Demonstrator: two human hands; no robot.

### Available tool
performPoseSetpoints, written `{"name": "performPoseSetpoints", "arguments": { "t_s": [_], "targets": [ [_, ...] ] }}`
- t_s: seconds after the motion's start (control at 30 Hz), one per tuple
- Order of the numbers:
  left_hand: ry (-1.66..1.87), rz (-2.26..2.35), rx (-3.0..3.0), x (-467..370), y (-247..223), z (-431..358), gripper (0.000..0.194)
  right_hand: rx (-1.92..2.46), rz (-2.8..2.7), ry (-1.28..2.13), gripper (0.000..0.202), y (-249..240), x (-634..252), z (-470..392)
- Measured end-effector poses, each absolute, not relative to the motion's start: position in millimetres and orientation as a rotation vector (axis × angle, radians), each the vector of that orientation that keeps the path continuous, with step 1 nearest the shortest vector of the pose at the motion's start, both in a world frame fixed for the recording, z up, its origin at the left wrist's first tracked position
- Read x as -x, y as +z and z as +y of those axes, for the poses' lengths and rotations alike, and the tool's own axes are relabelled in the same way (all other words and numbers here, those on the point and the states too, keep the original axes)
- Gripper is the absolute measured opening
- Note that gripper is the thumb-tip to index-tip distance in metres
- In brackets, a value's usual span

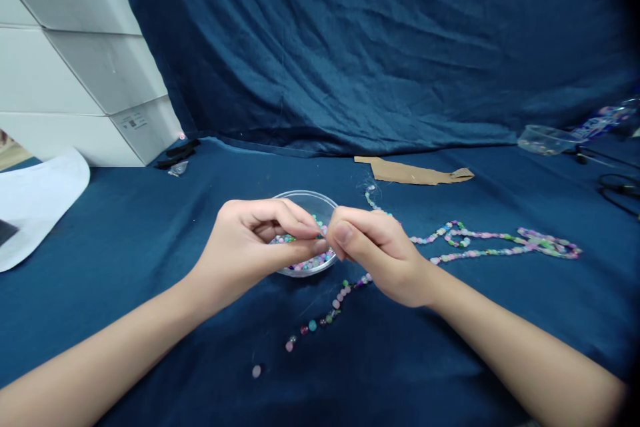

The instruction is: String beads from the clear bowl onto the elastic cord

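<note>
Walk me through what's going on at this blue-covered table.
A person's left hand and right hand meet at the fingertips above a clear bowl of colorful beads. Whatever is between the fingertips is too small to make out. A long beaded strand lies looped on the blue cloth to the right, while more widely spaced beads trail toward the person. Behind lies a strip of cardboard.

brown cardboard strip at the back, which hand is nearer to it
Right: the right hand is in front of the cardboard strip; the left hand is farther, off its front left.
</note>
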State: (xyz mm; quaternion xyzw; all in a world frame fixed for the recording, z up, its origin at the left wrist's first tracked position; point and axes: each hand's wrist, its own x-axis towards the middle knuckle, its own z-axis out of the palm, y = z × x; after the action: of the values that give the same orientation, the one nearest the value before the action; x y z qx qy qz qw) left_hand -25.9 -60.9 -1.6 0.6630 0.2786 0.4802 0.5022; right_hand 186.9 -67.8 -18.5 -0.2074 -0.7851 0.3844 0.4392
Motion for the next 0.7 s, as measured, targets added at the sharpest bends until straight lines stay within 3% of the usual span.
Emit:
{"name": "performPoseSetpoints", "arguments": {
  "t_s": [0.7],
  "targets": [
    [1.172,0.638,-1.648,27.0,-4.3,-61.8,0.018,0.618,-2.022,0.943,0.035,-16.1,-189.2,-67.0]
  ]
}}
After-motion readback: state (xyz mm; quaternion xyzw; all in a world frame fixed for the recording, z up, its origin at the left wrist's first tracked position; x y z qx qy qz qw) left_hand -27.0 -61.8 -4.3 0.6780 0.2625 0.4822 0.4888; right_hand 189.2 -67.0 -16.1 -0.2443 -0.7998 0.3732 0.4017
